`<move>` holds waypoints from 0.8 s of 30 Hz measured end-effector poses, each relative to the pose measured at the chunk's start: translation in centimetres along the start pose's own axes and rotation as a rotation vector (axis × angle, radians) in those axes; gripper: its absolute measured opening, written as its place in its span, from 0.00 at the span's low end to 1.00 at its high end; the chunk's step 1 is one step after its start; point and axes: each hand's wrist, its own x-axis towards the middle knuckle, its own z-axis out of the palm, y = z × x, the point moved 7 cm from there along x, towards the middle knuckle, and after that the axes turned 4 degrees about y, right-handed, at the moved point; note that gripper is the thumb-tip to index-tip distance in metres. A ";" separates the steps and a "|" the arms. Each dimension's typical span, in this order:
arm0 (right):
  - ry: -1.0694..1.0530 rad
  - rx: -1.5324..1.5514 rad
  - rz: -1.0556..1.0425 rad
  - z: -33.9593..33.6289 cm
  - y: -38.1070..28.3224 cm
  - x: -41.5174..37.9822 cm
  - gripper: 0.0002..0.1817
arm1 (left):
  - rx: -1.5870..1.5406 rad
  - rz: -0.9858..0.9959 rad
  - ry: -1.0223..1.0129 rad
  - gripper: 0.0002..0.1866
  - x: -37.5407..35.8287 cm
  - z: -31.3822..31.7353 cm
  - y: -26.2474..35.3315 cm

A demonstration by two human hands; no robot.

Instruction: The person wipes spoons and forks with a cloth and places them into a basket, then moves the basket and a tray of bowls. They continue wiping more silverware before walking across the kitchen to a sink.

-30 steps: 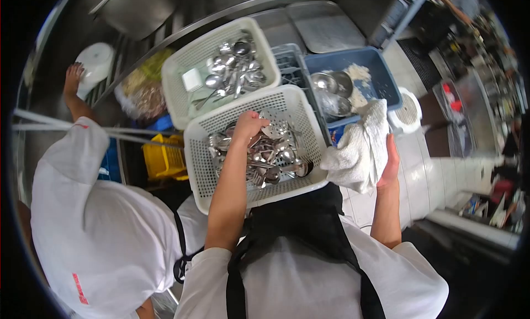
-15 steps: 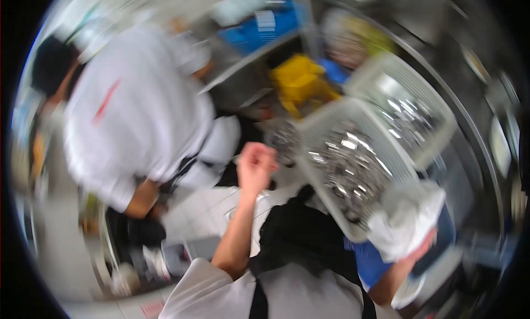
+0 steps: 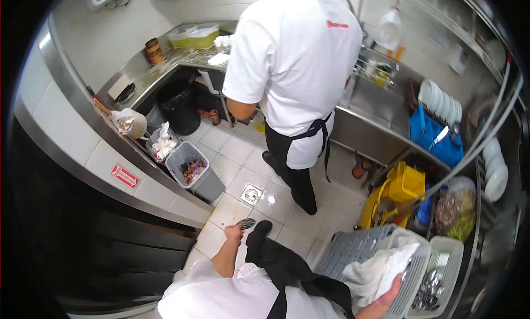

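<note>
On the right, my right hand is closed on a bunched white cloth, held over the near end of a plastic basket. A bit of shiny metal shows beside the fingers. My left hand is down by my side over the tiled floor, fingers curled closed; I cannot tell what is inside them. A dark slotted oval piece appears right beside that fist. Shiny cutlery lies in a second basket at the far right.
A co-worker in a white shirt stands ahead at the steel sink. A grey bin is on the left and a yellow mop bucket on the right. A blue rack stands beside upright plates.
The view has swung left and up, placing the baskets lower right and the co-worker at centre. The right hand still grips the cloth; my left hand now appears lower, near the floor drain.
</note>
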 end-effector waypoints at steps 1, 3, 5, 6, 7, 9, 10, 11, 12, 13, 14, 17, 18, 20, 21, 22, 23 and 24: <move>-0.039 -0.059 0.092 3.7 2.3 0.5 0.40 | -0.062 -0.108 0.005 0.04 3.2 -1.4 -0.3; -0.074 -0.098 0.275 10.2 6.6 2.4 0.33 | -0.113 -0.099 0.259 0.04 8.0 -4.1 1.3; -0.033 -0.168 0.454 13.0 12.6 4.7 0.31 | 0.385 0.305 0.299 0.10 17.5 -5.0 3.5; -0.032 -0.185 0.451 14.7 14.1 4.9 0.31 | 0.523 0.294 0.274 0.12 19.6 -4.7 6.3; -0.048 -0.284 0.487 16.6 16.4 5.0 0.32 | 0.662 0.287 0.248 0.15 21.4 -4.3 9.2; -0.067 -0.384 0.529 20.1 19.5 4.4 0.32 | 0.748 0.326 0.270 0.19 22.9 -4.0 18.0; -0.064 -0.554 0.509 21.3 20.0 4.0 0.31 | 0.697 0.370 0.318 0.22 23.9 -4.0 23.0; -0.059 -0.725 0.494 22.5 20.4 3.5 0.30 | 0.685 0.335 0.347 0.28 24.7 -4.6 28.0; -0.045 -0.827 0.503 23.5 21.0 3.1 0.30 | 0.623 0.434 0.417 0.33 24.4 -5.2 33.2; -0.035 -0.869 0.529 24.5 21.7 3.0 0.30 | 0.576 0.496 0.412 0.31 25.7 -5.4 37.8; -0.022 -0.890 0.558 25.4 22.5 3.0 0.30 | 0.527 0.554 0.406 0.30 27.2 -6.0 41.3; -0.006 -0.934 0.609 28.0 24.5 3.5 0.30 | 0.278 0.689 0.081 0.21 27.8 -6.9 44.6; -0.009 -0.948 0.622 29.0 25.1 4.1 0.30 | 0.042 0.556 0.013 0.19 27.9 -7.4 43.1; -0.005 -0.976 0.648 30.4 26.2 5.2 0.31 | -0.400 0.404 -0.033 0.19 27.4 -8.5 40.9; -0.009 -0.992 0.655 31.1 26.8 5.7 0.31 | -0.725 0.311 -0.004 0.20 27.0 -9.3 40.1; -0.018 -1.004 0.666 32.0 27.6 6.0 0.31 | -1.051 0.214 0.031 0.22 26.9 -10.4 38.8; -0.032 -1.019 0.674 32.8 28.1 6.3 0.31 | -1.080 0.127 0.137 0.22 27.5 -11.3 36.6; -0.045 -1.037 0.675 33.6 28.5 6.7 0.31 | -1.114 0.031 0.239 0.23 28.0 -11.4 33.9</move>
